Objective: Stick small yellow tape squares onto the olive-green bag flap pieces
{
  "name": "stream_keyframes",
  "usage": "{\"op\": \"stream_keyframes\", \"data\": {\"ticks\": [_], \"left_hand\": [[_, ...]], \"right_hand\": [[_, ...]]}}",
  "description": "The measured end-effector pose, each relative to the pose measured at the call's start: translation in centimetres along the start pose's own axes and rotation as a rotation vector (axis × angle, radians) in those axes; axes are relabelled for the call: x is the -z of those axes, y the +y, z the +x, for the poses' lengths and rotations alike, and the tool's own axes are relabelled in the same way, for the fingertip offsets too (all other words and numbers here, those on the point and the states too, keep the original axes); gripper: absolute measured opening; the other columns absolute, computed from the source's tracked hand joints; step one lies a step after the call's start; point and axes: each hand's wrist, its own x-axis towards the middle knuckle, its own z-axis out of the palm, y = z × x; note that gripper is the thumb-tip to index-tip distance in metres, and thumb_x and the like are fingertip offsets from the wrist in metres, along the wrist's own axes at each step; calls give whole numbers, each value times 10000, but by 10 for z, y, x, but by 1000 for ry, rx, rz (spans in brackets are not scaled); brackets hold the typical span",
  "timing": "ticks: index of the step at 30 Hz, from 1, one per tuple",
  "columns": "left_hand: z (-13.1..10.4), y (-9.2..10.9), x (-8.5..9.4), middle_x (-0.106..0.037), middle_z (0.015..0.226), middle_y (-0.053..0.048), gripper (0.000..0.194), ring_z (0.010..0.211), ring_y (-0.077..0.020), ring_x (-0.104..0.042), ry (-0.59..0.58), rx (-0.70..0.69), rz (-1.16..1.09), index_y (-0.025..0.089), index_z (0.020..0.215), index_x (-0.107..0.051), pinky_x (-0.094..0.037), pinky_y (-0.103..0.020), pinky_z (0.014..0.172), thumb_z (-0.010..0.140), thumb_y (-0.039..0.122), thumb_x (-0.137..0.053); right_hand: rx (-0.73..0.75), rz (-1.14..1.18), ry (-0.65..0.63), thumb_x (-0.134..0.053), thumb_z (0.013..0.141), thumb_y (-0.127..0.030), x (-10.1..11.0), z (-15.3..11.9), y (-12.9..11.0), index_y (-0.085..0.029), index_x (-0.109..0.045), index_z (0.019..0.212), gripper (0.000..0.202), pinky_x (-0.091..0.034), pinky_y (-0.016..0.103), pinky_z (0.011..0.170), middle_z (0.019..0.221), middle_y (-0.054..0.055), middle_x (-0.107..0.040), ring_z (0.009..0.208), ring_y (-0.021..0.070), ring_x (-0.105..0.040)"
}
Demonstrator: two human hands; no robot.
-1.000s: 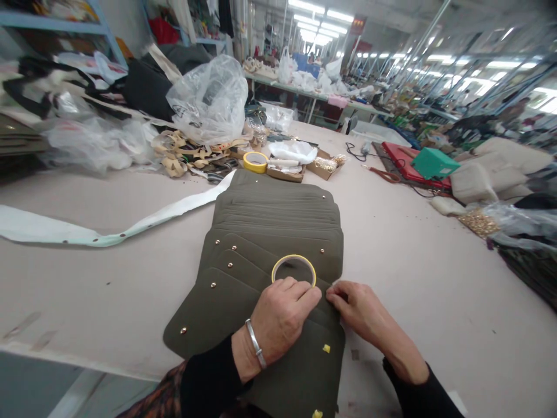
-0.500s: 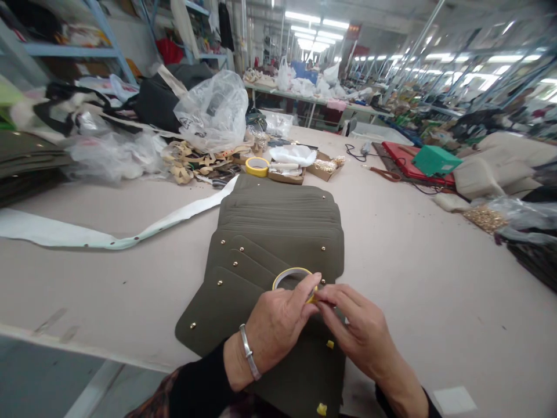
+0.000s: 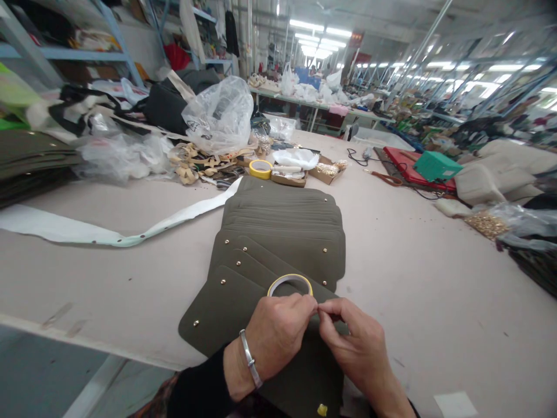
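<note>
My left hand (image 3: 281, 328), with a silver bangle at the wrist, is closed over the near side of a roll of yellow tape (image 3: 290, 277). The roll's far rim shows above the knuckles. My right hand (image 3: 359, 342) is pinched, its fingertips meeting those of the left; what lies between them is too small and hidden to make out. Under both hands are overlapping olive-green panels (image 3: 270, 215) with rounded corners and small gold studs. A small yellow piece of tape (image 3: 322, 410) sticks to the nearest panel, close to the bottom edge of the view.
Behind the panels lie another yellow tape roll (image 3: 260, 169) and a small box of gold hardware (image 3: 328, 168). Clear plastic bags (image 3: 220, 113) and scraps crowd the left. A white strip (image 3: 174, 223) crosses the table. A green box (image 3: 437, 164) sits on a red one at right.
The left hand has curled further over the tape roll, and the roll has shifted slightly left. The right thumb has moved lower. A yellow tape piece beside the right hand is now hidden.
</note>
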Motion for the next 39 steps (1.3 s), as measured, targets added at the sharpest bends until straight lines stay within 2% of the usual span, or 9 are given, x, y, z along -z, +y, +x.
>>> {"op": "stream_keyframes", "data": {"ticks": [5,7,10,15,25,30,33,36,39], "left_hand": [[0,3,-7,-617,723,-12,178,661,-125,-590,160,-107,-34,170,889,-554,-466,-235,629,944,141,-387],[0,1,-9,-613,741,-9,157,684,-129,-582,147,-93,1,173,904,-549,-466,-247,650,948,147,-400],[-1,-8,-13,-595,763,-14,160,701,-157,-547,18,-33,167,179,865,-541,-456,-280,633,955,172,-409],[-3,-20,-21,-566,851,-24,83,785,-191,-509,-170,-20,289,180,898,-529,-461,-317,662,937,188,-457],[-4,-20,-21,-551,854,-18,91,797,-195,-490,-195,13,211,182,885,-518,-456,-331,669,942,199,-449],[-5,-22,-21,-559,856,-19,105,799,-194,-493,-179,23,198,181,891,-522,-460,-331,676,945,177,-431],[-5,-22,-22,-559,854,-21,101,801,-193,-493,-179,16,194,179,890,-526,-465,-327,684,942,176,-439],[-5,-21,-22,-558,849,-24,93,803,-195,-491,-172,19,199,180,897,-534,-468,-327,689,934,168,-450],[-5,-20,-21,-557,845,-26,111,800,-192,-493,-168,21,203,179,889,-538,-467,-323,686,932,156,-439]], "right_hand": [[-525,308,-4,-593,812,-392,0,7,18,-174,-629,722,239,-482,232,461,523,-2,-606,460,134,-576],[-612,364,9,-632,771,-464,3,12,36,-157,-635,741,308,-498,251,469,527,7,-612,457,140,-581],[-629,352,-85,-642,761,-495,9,19,63,-137,-664,808,362,-523,269,517,620,33,-653,524,147,-603],[-526,151,-243,-565,839,-443,11,26,73,-166,-677,841,299,-501,262,564,682,22,-670,611,154,-617],[-221,-251,-280,-479,877,-259,-5,32,67,-209,-633,815,173,-489,283,675,780,25,-698,707,174,-662],[-228,-372,-237,-504,888,-311,4,31,66,-185,-534,1107,254,-497,289,586,693,0,-680,589,177,-652],[-41,-427,-231,-476,914,-295,15,29,67,-191,-569,1034,184,-522,303,676,821,46,-687,712,180,-665],[231,-459,-324,-426,928,-196,19,28,68,-185,-613,972,193,-516,326,807,935,87,-671,871,193,-643],[310,-511,-393,-404,918,-137,12,31,68,-166,-628,967,231,-526,336,768,903,99,-669,834,205,-635]]}}
